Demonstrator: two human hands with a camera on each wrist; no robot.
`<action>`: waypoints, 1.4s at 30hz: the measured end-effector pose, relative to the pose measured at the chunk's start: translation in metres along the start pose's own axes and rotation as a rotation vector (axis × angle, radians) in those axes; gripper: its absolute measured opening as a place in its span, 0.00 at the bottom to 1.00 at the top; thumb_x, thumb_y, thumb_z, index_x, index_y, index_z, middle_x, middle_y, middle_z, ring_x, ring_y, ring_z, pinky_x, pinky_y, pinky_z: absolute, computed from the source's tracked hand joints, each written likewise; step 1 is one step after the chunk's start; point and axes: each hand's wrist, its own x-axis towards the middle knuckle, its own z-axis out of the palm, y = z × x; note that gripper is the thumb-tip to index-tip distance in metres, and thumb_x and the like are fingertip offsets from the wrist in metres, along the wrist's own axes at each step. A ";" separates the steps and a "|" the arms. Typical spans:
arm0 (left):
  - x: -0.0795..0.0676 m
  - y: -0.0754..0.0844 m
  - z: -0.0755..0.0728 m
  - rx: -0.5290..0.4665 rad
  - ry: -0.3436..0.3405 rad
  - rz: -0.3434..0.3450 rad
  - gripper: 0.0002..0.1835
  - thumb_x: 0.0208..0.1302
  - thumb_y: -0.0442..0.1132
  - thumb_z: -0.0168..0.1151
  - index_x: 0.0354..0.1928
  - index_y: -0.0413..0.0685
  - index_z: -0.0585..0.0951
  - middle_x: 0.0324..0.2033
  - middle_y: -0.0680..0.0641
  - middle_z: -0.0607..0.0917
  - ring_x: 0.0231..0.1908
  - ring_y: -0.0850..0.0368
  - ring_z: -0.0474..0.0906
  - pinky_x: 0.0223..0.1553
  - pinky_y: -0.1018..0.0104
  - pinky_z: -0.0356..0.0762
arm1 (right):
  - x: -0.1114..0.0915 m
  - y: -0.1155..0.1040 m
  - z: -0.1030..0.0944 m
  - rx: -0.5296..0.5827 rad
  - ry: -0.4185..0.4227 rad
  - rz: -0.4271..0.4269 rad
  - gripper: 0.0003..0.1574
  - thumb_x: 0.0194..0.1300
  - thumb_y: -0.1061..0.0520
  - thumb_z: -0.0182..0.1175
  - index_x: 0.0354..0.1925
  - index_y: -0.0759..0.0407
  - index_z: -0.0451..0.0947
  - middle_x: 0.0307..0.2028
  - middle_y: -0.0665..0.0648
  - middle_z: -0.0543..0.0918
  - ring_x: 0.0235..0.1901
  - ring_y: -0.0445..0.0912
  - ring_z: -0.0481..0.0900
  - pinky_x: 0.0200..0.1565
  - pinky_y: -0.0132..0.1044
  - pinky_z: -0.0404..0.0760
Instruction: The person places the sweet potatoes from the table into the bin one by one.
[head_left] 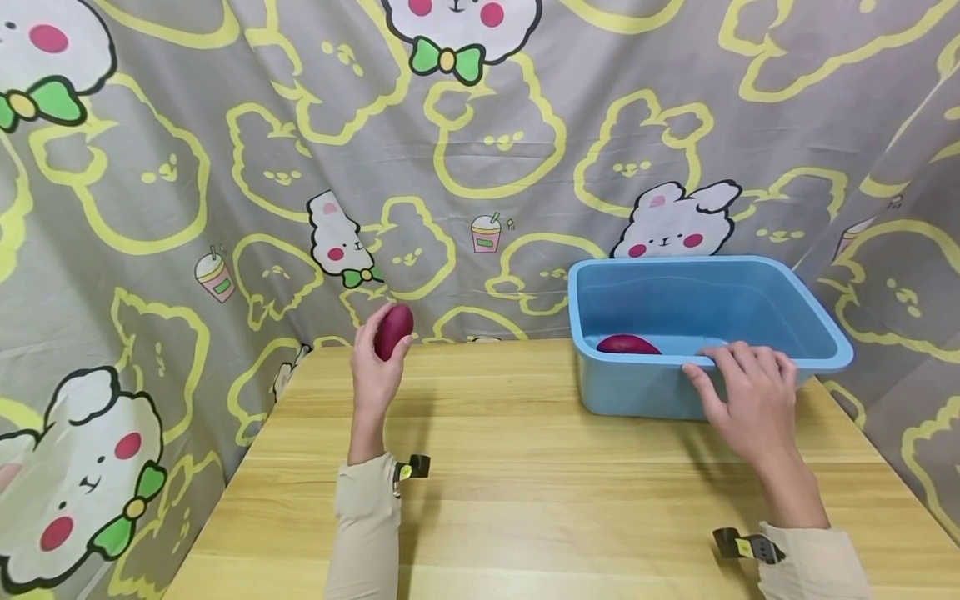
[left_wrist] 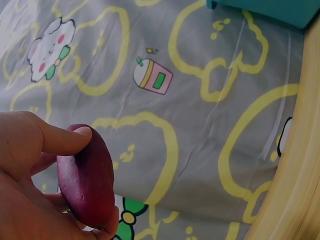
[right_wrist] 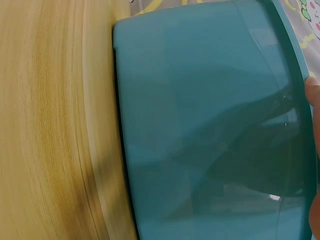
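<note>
In the head view my left hand (head_left: 377, 367) holds a purple-red sweet potato (head_left: 394, 332) above the far left part of the table. The left wrist view shows the thumb on one side of the smooth, tapered sweet potato (left_wrist: 87, 175) and fingertips at its lower end. My right hand (head_left: 753, 404) grips the near rim of a blue plastic bin (head_left: 637, 392), fingers over the edge. Another purple-red sweet potato (head_left: 628, 344) lies inside the bin, partly hidden by the front wall. From the right wrist, the bin's outer wall (right_wrist: 200, 100) fills most of the view.
The bin stands at the far right of a light wooden table (head_left: 510, 500). A grey curtain (head_left: 465, 167) with yellow bear outlines and white rabbits hangs behind the table and along its sides. Each wrist carries a small black camera.
</note>
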 end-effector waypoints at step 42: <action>-0.007 0.010 0.034 -0.032 -0.040 0.097 0.30 0.63 0.29 0.71 0.68 0.50 0.78 0.59 0.35 0.77 0.55 0.37 0.75 0.54 0.40 0.75 | 0.001 0.001 -0.001 0.007 0.000 -0.009 0.24 0.66 0.45 0.66 0.50 0.63 0.81 0.46 0.67 0.81 0.50 0.66 0.70 0.60 0.68 0.57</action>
